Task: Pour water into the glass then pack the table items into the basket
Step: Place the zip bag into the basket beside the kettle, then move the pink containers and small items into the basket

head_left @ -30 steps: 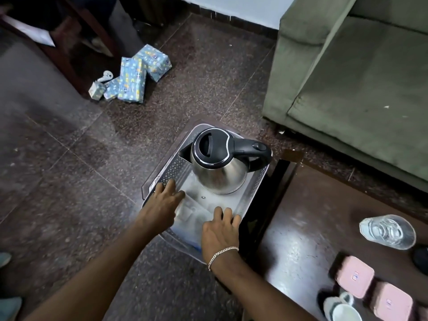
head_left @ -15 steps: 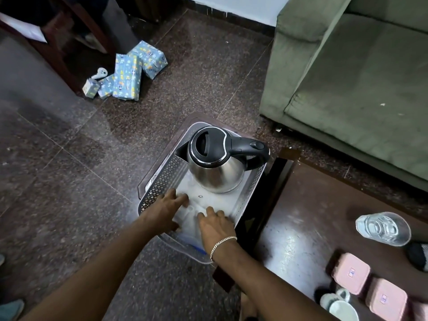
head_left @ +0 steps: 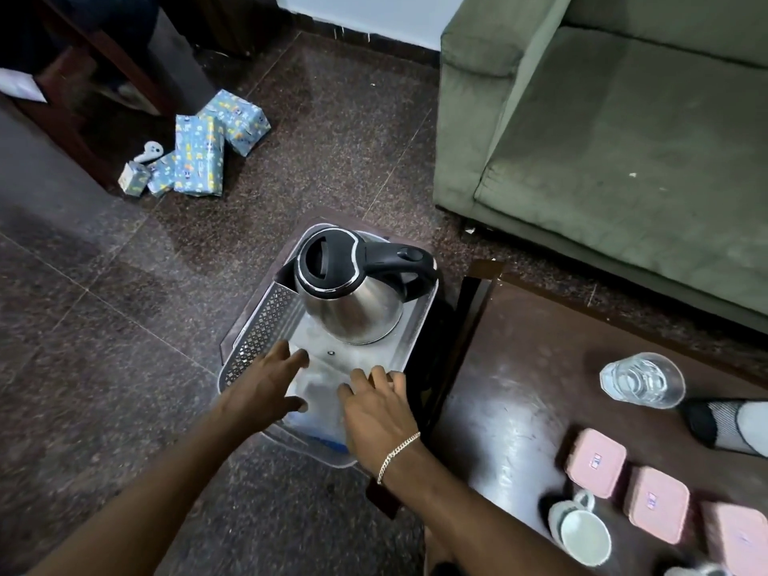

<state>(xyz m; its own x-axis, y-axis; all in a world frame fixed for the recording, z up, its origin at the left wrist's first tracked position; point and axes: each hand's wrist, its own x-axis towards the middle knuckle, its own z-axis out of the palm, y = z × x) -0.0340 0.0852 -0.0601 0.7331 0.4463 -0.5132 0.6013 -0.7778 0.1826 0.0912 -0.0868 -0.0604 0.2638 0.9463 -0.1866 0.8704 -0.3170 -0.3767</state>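
Observation:
A grey perforated plastic basket (head_left: 259,326) sits on the floor beside the table's left end. A steel kettle (head_left: 351,301) with a black lid and handle stands in its far half. A clear, blurred item with a blue edge (head_left: 320,392) lies in its near half. My left hand (head_left: 266,386) and my right hand (head_left: 374,405) hover over that item with fingers spread, gripping nothing. On the dark table (head_left: 498,409) stand a glass of water (head_left: 642,380), three pink lidded boxes (head_left: 596,461) and a white mug (head_left: 584,532).
A green sofa (head_left: 602,139) fills the upper right. Blue wrapped parcels (head_left: 199,160) lie on the floor at the upper left, next to dark wooden furniture (head_left: 83,89). A black and white object (head_left: 731,421) rests at the table's right edge.
Both hands went from the basket's near rim down onto the clear item inside. Now their fingers are spread and loosened over it. The kettle has not moved.

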